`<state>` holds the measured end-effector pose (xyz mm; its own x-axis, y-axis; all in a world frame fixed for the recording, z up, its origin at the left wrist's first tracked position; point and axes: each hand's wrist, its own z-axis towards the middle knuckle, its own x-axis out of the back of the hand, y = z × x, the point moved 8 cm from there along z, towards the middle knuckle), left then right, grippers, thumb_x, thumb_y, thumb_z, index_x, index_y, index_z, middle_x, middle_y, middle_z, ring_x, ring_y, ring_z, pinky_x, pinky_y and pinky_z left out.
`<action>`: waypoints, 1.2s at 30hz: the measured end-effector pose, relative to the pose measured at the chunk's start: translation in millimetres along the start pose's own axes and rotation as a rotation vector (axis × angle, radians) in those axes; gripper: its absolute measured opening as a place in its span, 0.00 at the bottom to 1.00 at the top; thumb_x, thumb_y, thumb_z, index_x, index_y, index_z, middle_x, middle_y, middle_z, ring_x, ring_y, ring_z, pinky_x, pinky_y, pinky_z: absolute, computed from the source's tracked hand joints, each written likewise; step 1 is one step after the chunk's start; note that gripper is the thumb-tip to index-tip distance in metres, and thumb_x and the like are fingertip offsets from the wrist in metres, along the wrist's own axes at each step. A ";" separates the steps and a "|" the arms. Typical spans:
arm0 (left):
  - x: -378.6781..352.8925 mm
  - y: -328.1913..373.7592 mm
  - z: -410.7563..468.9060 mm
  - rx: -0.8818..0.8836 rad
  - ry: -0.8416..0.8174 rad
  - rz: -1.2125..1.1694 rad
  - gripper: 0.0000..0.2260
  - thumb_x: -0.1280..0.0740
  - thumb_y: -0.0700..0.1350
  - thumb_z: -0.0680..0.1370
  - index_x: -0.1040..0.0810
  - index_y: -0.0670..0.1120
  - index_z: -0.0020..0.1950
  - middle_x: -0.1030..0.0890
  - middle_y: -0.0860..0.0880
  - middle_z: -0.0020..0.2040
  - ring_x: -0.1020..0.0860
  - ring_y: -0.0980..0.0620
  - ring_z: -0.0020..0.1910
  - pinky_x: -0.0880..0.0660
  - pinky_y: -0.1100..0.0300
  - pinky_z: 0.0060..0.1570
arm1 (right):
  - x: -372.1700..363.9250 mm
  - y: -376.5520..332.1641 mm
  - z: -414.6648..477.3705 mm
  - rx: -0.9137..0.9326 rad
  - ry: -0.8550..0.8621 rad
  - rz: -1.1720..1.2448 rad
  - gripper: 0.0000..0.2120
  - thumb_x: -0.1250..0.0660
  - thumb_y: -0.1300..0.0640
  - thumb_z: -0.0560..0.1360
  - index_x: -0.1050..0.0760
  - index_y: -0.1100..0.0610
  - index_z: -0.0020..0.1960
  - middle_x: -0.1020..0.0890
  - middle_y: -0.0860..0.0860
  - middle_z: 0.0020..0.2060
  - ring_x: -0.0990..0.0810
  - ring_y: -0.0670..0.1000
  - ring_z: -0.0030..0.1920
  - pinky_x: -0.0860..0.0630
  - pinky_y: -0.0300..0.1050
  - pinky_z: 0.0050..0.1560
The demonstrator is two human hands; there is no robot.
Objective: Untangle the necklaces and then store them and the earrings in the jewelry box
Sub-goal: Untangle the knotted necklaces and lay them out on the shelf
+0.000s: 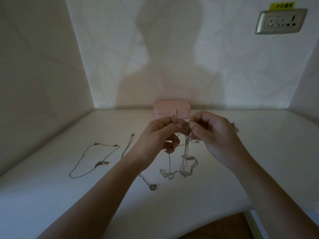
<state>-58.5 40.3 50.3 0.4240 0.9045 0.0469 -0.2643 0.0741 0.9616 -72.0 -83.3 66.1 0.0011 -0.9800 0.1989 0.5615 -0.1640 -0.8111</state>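
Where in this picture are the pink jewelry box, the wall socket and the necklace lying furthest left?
pink jewelry box [165,107]: head view, on its closed lid.
wall socket [280,21]: head view, middle of its faceplate.
leftmost necklace [81,160]: head view, on the chain's left side.

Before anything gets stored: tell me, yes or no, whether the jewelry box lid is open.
No, the pink jewelry box sits shut against the back wall, its lid down and front clasp tab closed, behind both hands.

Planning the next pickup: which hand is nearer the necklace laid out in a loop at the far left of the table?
Left. The left hand is just right of the looped necklace; the right hand is farther right, beyond the tangled chains.
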 end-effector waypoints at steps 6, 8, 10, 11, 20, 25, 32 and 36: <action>8.6 9.0 0.7 -0.101 0.094 0.179 0.05 0.27 0.42 0.70 0.17 0.42 0.43 0.24 0.43 0.30 0.33 0.53 0.24 0.35 0.64 0.24 | -1.4 -2.0 -0.1 0.017 -0.064 -0.161 0.05 0.34 0.54 0.69 0.25 0.56 0.39 0.25 0.44 0.29 0.29 0.45 0.32 0.32 0.40 0.33; 9.8 9.6 0.9 -0.093 0.098 0.195 0.01 0.27 0.39 0.72 0.17 0.43 0.41 0.23 0.48 0.28 0.34 0.54 0.24 0.36 0.65 0.24 | -1.8 -3.9 0.0 0.022 -0.079 -0.176 0.05 0.34 0.54 0.70 0.25 0.55 0.38 0.25 0.44 0.29 0.29 0.45 0.31 0.32 0.41 0.33; 10.5 7.9 0.8 -0.065 0.098 0.248 0.03 0.28 0.39 0.73 0.18 0.46 0.40 0.23 0.53 0.28 0.35 0.56 0.24 0.36 0.66 0.25 | -3.0 -5.2 0.2 0.025 -0.090 -0.185 0.04 0.34 0.55 0.70 0.25 0.55 0.38 0.25 0.44 0.29 0.30 0.44 0.31 0.32 0.39 0.33; 9.6 7.5 0.6 -0.060 0.091 0.274 0.03 0.28 0.39 0.73 0.19 0.46 0.40 0.23 0.54 0.30 0.34 0.57 0.24 0.36 0.67 0.25 | -3.9 -5.1 0.2 0.027 -0.096 -0.189 0.03 0.34 0.56 0.70 0.26 0.54 0.38 0.25 0.43 0.28 0.30 0.43 0.30 0.33 0.37 0.32; 21.0 8.9 1.4 -0.052 0.197 0.207 0.04 0.28 0.39 0.74 0.19 0.46 0.40 0.21 0.55 0.31 0.33 0.55 0.29 0.36 0.62 0.29 | -7.5 5.7 2.5 -0.079 -0.057 -0.044 0.04 0.33 0.65 0.76 0.22 0.58 0.46 0.17 0.52 0.39 0.20 0.47 0.40 0.23 0.42 0.46; 23.6 7.2 0.6 -0.037 0.192 0.143 0.05 0.30 0.42 0.75 0.19 0.47 0.38 0.26 0.53 0.32 0.33 0.56 0.32 0.36 0.64 0.30 | -10.7 5.8 0.4 -0.135 -0.079 0.114 0.06 0.29 0.67 0.71 0.20 0.62 0.49 0.15 0.57 0.38 0.16 0.50 0.39 0.24 0.35 0.41; 15.8 7.3 1.0 -0.043 0.118 0.080 0.05 0.34 0.41 0.78 0.22 0.45 0.42 0.29 0.50 0.35 0.33 0.57 0.31 0.35 0.67 0.29 | -9.3 0.0 2.7 -0.135 -0.089 0.047 0.04 0.34 0.64 0.75 0.21 0.60 0.43 0.16 0.52 0.36 0.19 0.46 0.41 0.25 0.37 0.45; 10.6 8.3 0.0 -0.031 0.051 -0.009 0.06 0.37 0.40 0.79 0.24 0.45 0.42 0.26 0.54 0.34 0.32 0.59 0.31 0.35 0.68 0.28 | -18.0 -3.3 2.0 -0.193 -0.146 0.237 0.03 0.35 0.63 0.75 0.26 0.61 0.42 0.23 0.50 0.31 0.24 0.48 0.34 0.24 0.38 0.41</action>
<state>-56.2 50.5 58.8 0.3820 0.9239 0.0242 -0.2878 0.0941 0.9531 -72.2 -64.9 66.3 0.2395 -0.9692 0.0579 0.3649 0.0346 -0.9304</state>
